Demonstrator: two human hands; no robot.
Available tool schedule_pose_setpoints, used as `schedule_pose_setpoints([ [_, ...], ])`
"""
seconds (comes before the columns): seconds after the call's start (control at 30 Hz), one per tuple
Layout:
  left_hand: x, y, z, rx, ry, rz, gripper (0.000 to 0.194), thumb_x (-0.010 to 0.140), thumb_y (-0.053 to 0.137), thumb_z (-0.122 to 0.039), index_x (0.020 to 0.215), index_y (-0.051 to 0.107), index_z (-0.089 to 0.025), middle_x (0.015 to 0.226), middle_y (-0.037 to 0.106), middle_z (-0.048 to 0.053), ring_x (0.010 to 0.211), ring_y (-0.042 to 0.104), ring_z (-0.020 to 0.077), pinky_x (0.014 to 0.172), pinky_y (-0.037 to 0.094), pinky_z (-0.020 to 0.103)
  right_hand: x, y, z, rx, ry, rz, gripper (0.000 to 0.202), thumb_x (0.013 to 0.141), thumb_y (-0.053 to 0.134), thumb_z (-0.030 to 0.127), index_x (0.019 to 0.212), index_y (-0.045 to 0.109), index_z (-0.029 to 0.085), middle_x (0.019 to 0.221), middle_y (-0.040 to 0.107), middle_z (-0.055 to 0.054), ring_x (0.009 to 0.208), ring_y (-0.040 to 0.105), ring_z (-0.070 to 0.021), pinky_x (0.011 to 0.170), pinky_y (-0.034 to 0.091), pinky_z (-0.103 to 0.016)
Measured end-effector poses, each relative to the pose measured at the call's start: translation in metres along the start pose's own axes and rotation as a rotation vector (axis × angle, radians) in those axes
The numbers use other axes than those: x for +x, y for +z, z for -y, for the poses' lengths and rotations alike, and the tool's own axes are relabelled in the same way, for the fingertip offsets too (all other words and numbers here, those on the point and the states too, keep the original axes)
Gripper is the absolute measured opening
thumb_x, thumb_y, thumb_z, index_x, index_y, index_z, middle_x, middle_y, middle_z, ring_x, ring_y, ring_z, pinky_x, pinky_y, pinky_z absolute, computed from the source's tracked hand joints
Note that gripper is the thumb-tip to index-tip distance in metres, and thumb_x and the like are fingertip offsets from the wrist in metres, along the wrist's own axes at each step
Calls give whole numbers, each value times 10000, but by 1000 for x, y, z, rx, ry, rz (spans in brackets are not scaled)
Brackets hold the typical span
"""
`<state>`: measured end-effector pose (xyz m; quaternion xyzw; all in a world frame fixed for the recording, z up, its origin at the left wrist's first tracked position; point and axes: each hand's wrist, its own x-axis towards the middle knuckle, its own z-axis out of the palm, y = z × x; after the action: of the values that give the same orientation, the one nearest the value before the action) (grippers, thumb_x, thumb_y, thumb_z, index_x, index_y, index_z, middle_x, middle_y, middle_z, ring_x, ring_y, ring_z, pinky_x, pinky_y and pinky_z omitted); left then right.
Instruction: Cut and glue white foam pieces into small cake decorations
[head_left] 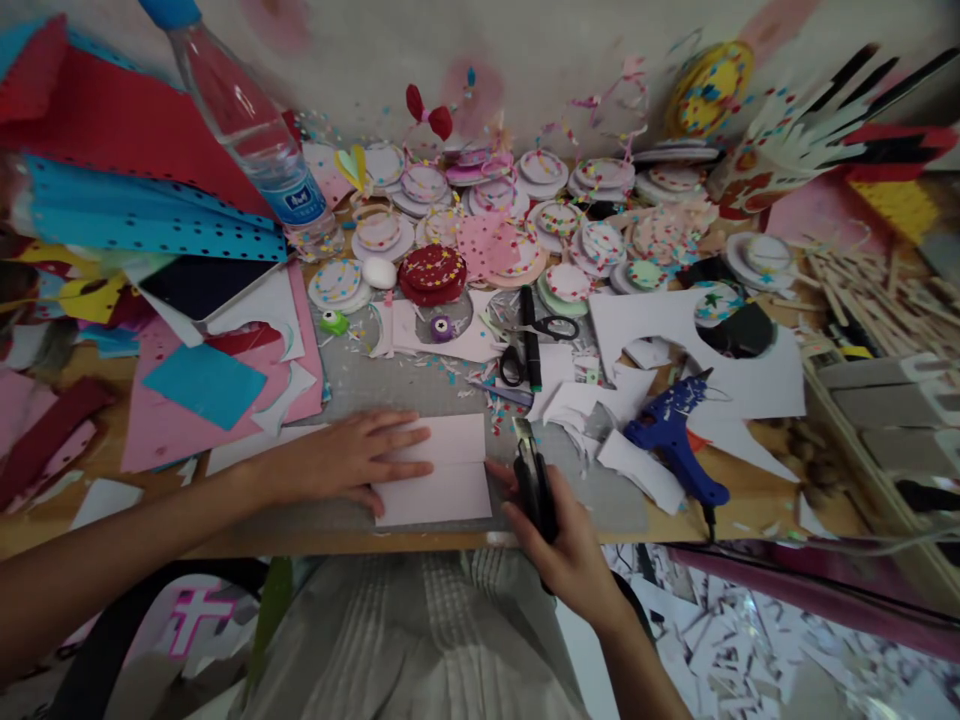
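A white sheet of card [442,490] with a line across its middle lies at the table's front edge on a grey mat [360,370]. My left hand [367,455] rests flat on the card's left part, fingers spread. My right hand [559,530] is closed around what looks like a black utility knife [534,480], its metal tip pointing away from me. One fingertip of that hand reaches the card's right edge. Beyond the card are scissors [555,327], a black marker [530,340] and white offcuts [574,410].
A blue glue gun [679,435] lies to the right, its cord over the table edge. Several small decorated paper hats [433,273] stand along the back. A water bottle [247,140], phone [214,285] and coloured sheets [202,385] are left. Wooden sticks [855,290] lie right.
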<state>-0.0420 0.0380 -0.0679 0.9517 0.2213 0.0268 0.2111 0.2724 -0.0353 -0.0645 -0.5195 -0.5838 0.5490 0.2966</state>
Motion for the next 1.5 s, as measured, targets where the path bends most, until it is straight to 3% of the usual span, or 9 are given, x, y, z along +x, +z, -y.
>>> schedule_pose_setpoints([
  [0.27,6,0,-1,-16,-26,3,664,776,663,-524,1387,441,-391,1405,532,87,1338,421,312,1071,376,461,5,-2,2,42,20,-40,226,898,580,270,1122,551,260,1190,683,-48,979,657,-220,847,509,-332],
  [0.43,6,-6,-3,-25,-19,5,631,812,655,-494,1394,438,-379,1407,530,74,1348,404,301,1088,362,453,6,0,-3,119,59,-193,172,909,565,337,1064,562,262,1067,701,-59,900,652,-221,779,514,-350],
  [0.57,8,-14,-16,-9,-74,36,596,837,636,-388,1398,438,-357,1449,481,77,1352,388,325,1104,316,508,7,2,-6,212,128,-261,170,891,593,388,972,513,262,953,707,-53,717,617,-197,605,502,-315],
  [0.7,12,-17,-36,60,-148,41,583,812,614,-369,1375,479,-293,1479,435,112,1366,358,344,1124,240,552,8,5,-6,211,116,-261,197,879,608,394,981,497,268,931,698,-38,676,598,-186,577,489,-311],
  [0.83,15,-12,-53,96,-198,-6,640,795,607,-552,1331,530,-211,1465,435,174,1359,364,359,1133,205,567,9,8,-5,134,107,-302,197,860,627,399,945,514,262,837,658,-22,663,580,-190,584,479,-320],
  [0.97,14,-2,-60,113,-246,-81,529,820,621,-442,1287,566,-201,1458,437,180,1339,392,354,1098,296,526,9,10,-4,150,124,-376,232,813,671,404,883,507,255,714,588,12,613,563,-178,539,462,-298],
  [1.17,13,12,-61,111,-262,-183,518,810,631,-422,1271,580,-192,1459,434,179,1328,404,344,1107,291,503,9,8,-1,185,82,-435,236,810,658,387,905,502,238,685,543,63,560,530,-120,550,445,-252],
  [1.33,24,19,-58,167,-288,-254,514,797,646,-435,1231,605,-164,1412,475,210,1313,424,352,1096,305,471,8,15,19,201,37,-392,225,835,628,375,922,466,245,687,588,68,523,553,-110,521,455,-240],
  [1.5,28,23,-55,167,-288,-293,535,781,667,-444,1246,593,-190,1412,484,193,1317,425,348,1082,319,467,19,40,36,150,-20,-278,243,860,592,407,940,421,255,692,606,63,496,560,-118,475,464,-240],
])
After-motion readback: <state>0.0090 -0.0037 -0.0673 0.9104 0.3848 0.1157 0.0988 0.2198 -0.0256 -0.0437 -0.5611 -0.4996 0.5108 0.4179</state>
